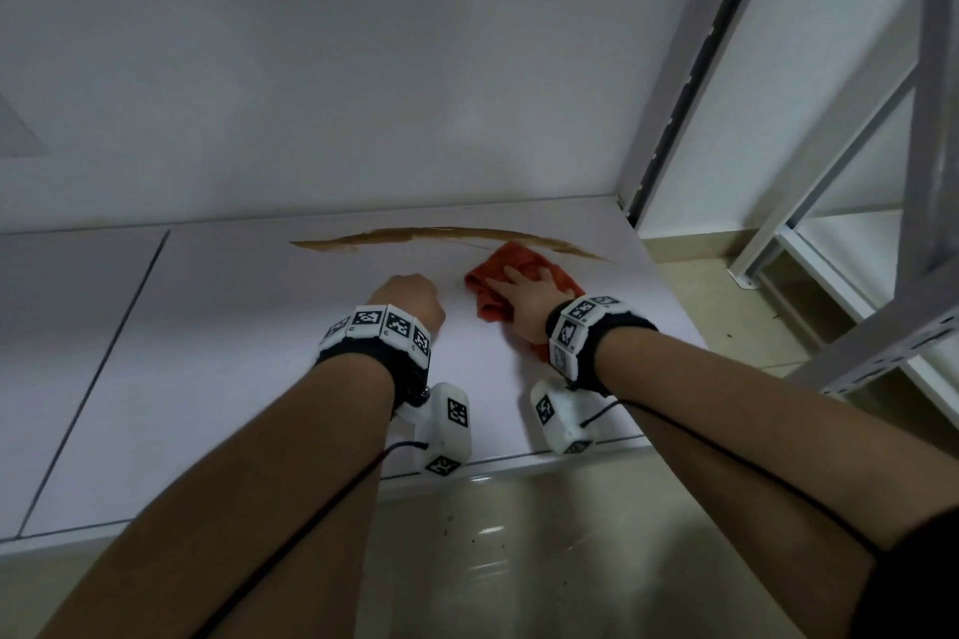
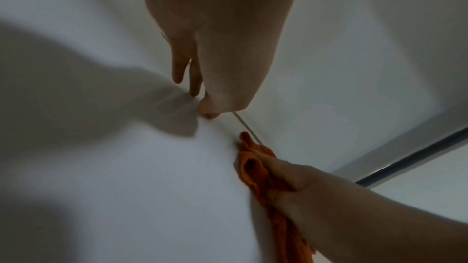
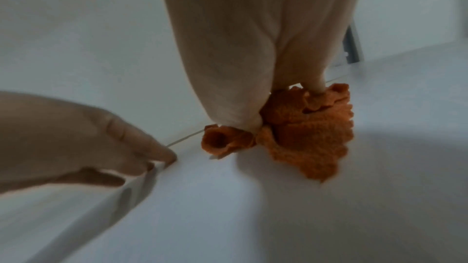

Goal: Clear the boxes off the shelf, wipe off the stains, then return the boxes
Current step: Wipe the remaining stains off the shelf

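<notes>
A white shelf (image 1: 259,327) fills the head view, backed by a white wall (image 1: 363,42), with a grey metal upright (image 1: 669,119) at its right end. No boxes appear in any view. A long, thin brown stain (image 1: 405,236) curves across the back of the shelf; only the head view shows it.

The right hand (image 1: 529,298) presses flat on a crumpled orange cloth (image 1: 519,260), whose far edge touches the stain. The right wrist view shows what the head view hides: the thumb and fingers (image 3: 316,81) dig into the cloth's folds, grasping it against the shelf.

The left hand (image 1: 410,298) rests beside the cloth, apart from it. From above it looks like a fist. The left wrist view shows its fingers (image 2: 177,67) extended down, tips touching the shelf, grasping nothing.
</notes>
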Demonstrator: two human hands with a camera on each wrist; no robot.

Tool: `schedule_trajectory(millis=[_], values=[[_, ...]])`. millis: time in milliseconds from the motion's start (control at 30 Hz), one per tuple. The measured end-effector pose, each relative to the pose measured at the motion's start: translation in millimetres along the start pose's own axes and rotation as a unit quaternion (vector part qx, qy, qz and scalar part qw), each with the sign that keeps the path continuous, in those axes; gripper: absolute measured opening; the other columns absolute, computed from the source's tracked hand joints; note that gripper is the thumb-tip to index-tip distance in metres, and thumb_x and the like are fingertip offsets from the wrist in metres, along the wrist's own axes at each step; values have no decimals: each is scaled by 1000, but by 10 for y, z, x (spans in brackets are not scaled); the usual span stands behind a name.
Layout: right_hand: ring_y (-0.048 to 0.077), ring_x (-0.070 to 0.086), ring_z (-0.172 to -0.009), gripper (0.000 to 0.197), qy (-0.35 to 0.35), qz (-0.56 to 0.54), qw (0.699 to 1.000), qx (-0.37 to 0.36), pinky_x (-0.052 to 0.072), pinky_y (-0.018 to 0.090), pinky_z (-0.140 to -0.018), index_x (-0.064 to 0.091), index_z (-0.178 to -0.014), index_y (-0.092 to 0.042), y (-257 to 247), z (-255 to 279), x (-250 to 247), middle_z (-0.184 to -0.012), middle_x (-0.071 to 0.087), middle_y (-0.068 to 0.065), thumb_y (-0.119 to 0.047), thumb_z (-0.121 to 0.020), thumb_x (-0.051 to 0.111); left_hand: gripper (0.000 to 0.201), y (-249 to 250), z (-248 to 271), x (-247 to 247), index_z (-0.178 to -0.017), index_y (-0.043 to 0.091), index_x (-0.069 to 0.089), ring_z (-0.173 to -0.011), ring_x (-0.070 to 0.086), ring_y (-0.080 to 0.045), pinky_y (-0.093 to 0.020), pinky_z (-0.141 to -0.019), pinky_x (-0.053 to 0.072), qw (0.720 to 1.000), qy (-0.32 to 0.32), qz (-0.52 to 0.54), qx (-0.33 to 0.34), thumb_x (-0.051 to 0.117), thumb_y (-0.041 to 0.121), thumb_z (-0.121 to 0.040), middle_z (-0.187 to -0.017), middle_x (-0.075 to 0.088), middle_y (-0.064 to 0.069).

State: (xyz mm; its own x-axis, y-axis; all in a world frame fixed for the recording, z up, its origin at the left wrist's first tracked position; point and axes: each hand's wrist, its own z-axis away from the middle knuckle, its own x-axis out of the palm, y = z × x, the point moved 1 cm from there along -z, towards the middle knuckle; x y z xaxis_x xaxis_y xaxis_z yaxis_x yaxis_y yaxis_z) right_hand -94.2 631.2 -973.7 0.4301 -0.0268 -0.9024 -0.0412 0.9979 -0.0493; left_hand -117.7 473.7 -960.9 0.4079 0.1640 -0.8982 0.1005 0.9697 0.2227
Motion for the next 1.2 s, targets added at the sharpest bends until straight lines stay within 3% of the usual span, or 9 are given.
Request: schedule_trajectory(millis=[100,167,300,367,500,700,967,1100,1200], values=[[40,14,-142,57,41,-72,995,53,10,47,-118,19,-149,-31,255,-26,-13,-157,13,8,-26,-96,39,15,26,-29,50,-74,10,57,-83,54,-27,-25,-67,37,1000,5,-5,5,48,8,-86,-100,64,-12],[37,21,-140,53,71,-79,988,114,16,46,-118,21,-148,-33,475,33,-37,-154,21,6,-34,-97,35,27,14,-73,65,-60,15,45,-76,49,-22,-24,-66,37,1000,10,-8,-1,49,9,-86,-89,58,-8],[20,51,-121,41,76,-123,983,114,41,27,-101,49,-133,-25,569,109,-100,-138,50,2,-36,-93,49,30,34,-78,8,-57,15,46,-74,50,-21,-24,-66,38,1000,13,-9,-7,51,10,-85,-79,55,-3],[12,50,-122,39,71,-142,985,70,38,16,-99,52,-132,-23,436,73,-96,-140,48,-5,-28,-93,52,31,71,-69,-20,-55,12,46,-69,51,-21,-24,-65,39,1000,20,-10,-14,50,9,-86,-70,53,-3],[25,27,-140,48,38,-48,997,47,22,40,-117,31,-146,-22,213,-64,-115,-154,25,2,-26,-99,40,32,116,-82,-66,-54,9,45,-51,43,-15,-25,-62,40,999,29,-12,-24,51,8,-86,-59,48,-3],[46,-1,-142,56,31,-66,991,115,-2,69,-109,9,-149,-40,423,-303,-146,-159,0,-5,-50,-97,27,32,58,-132,-7,-52,10,46,-51,45,-14,-20,-47,35,999,5,-46,2,51,9,-84,-60,50,-1],[47,23,-138,82,6,-70,970,234,26,56,-111,4,-151,-25,819,-361,-147,-157,6,15,-47,-89,53,31,114,-116,-94,-52,9,48,-52,46,-14,-21,-47,36,998,0,-59,-5,54,9,-83,-60,51,-2],[41,23,-139,65,21,-45,989,142,17,54,-115,12,-151,-27,637,-257,-100,-157,12,13,-54,-93,28,32,198,-103,-133,-53,9,45,-50,44,-14,-20,-45,33,999,12,-52,-1,53,9,-85,-57,48,-2],[42,17,-141,59,28,-45,994,92,7,52,-117,7,-152,-28,441,-222,-125,-159,4,7,-47,-100,28,32,219,-109,-158,-54,9,45,-51,44,-14,-20,-44,33,998,6,-61,-6,52,11,-86,-59,48,-2]])
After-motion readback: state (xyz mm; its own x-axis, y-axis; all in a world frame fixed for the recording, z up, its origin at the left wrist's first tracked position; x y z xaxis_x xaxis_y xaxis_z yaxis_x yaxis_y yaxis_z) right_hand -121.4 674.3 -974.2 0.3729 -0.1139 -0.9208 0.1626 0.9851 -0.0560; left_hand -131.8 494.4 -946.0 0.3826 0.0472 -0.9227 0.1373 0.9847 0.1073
